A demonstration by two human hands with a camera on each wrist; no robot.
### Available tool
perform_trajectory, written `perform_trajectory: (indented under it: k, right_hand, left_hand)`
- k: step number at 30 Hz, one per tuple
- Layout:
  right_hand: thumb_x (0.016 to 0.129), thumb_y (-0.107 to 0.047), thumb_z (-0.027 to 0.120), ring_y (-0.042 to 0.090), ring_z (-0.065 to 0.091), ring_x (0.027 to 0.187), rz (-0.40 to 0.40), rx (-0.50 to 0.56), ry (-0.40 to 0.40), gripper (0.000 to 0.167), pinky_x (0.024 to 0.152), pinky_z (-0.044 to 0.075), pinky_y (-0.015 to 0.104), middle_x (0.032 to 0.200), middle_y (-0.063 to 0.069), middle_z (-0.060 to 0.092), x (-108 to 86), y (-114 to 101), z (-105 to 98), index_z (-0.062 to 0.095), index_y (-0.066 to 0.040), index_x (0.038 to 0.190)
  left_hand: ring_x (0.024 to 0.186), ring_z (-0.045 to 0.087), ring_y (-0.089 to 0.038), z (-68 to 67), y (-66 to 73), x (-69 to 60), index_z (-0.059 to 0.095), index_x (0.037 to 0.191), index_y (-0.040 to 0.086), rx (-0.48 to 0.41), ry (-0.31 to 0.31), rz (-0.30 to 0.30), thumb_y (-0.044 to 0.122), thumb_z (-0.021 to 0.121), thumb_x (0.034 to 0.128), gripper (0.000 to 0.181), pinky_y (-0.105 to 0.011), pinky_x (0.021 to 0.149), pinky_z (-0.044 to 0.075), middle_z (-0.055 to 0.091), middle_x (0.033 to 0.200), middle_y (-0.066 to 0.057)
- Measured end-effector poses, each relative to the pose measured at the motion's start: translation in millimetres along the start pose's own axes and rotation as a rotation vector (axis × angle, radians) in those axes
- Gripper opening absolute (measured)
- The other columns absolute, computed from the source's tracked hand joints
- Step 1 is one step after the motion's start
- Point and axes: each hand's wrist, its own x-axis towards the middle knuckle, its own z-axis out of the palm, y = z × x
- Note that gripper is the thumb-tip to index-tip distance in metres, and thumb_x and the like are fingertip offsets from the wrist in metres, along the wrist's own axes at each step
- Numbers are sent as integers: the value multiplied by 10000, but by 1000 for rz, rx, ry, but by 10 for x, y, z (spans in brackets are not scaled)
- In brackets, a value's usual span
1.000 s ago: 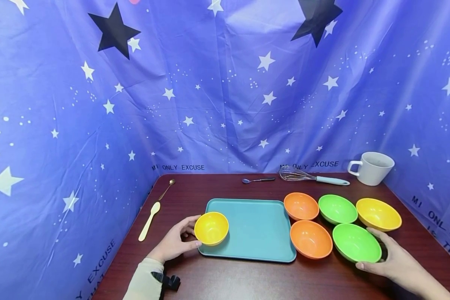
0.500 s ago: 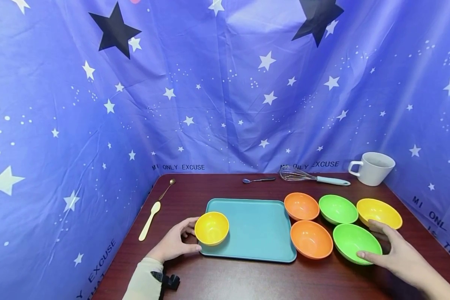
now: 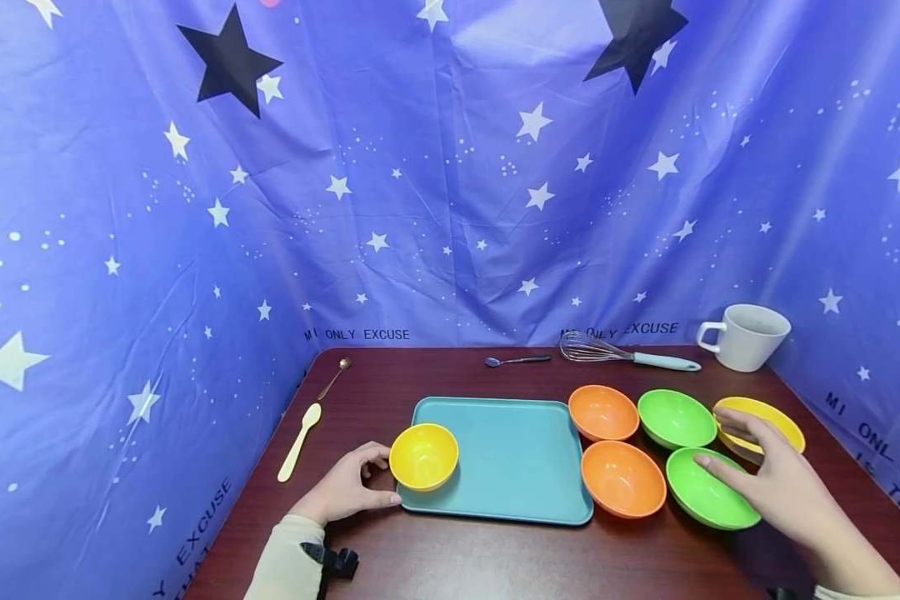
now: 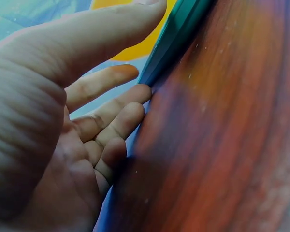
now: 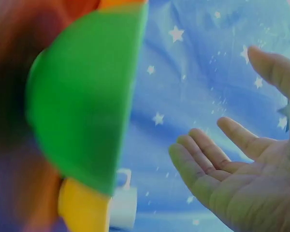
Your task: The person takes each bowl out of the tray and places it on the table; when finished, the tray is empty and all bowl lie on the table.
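A small yellow bowl [image 3: 423,457] sits on the left end of the teal tray [image 3: 517,458]. My left hand [image 3: 347,485] is beside that bowl, low near the tray's left edge, thumb and fingers spread with nothing between them. In the left wrist view, the fingertips [image 4: 135,93] lie near the tray's edge. My right hand [image 3: 776,483] hovers over the right side of the near green bowl [image 3: 705,496], its fingers in front of the larger yellow bowl [image 3: 783,425]. The right wrist view shows the hand [image 5: 241,169] empty, apart from the green bowl [image 5: 82,101].
Two orange bowls [image 3: 602,412] stand right of the tray, next to another green bowl [image 3: 675,418]. A whisk [image 3: 663,362], a grey mug [image 3: 752,337] and a small dark-handled spoon [image 3: 521,360] are at the back. A cream spoon [image 3: 297,446] and a gold spoon [image 3: 334,379] lie left.
My right hand has left the near green bowl's rim, rising and moving away toward the larger yellow bowl. My left hand has drawn slightly back from the small yellow bowl. The bowls stay put.
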Motion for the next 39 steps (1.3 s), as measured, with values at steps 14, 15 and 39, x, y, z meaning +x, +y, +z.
perform_trajectory:
  k: [14, 15, 39]
  right_hand:
    - [938, -254, 820, 241, 568, 1230, -78, 32, -76, 629, 938, 348, 30, 1378, 161, 614, 426, -587, 283, 534, -84, 1471]
    - [938, -248, 819, 288, 571, 1228, -87, 43, -81, 622, 949, 348, 36, 1373, 160, 618, 453, -628, 309, 537, -83, 1468]
    - [945, -166, 799, 348, 632, 1220, -73, 425, -341, 532, 1004, 515, 553, 1328, 97, 637, 722, -1405, 1367, 569, -108, 1421]
  left_hand:
    - [1009, 559, -140, 18, -12, 0, 691, 1211, 334, 24, -15, -10, 492, 923, 769, 523, -320, 859, 477, 606, 1063, 110]
    - [1010, 558, -143, 17, -7, 1, 690, 1210, 334, 24, -16, -11, 491, 923, 768, 524, -320, 860, 476, 603, 1062, 111]
    - [1006, 568, -116, 15, -58, 11, 678, 1235, 329, 39, -4, 24, 503, 920, 768, 554, -314, 858, 494, 610, 1068, 120]
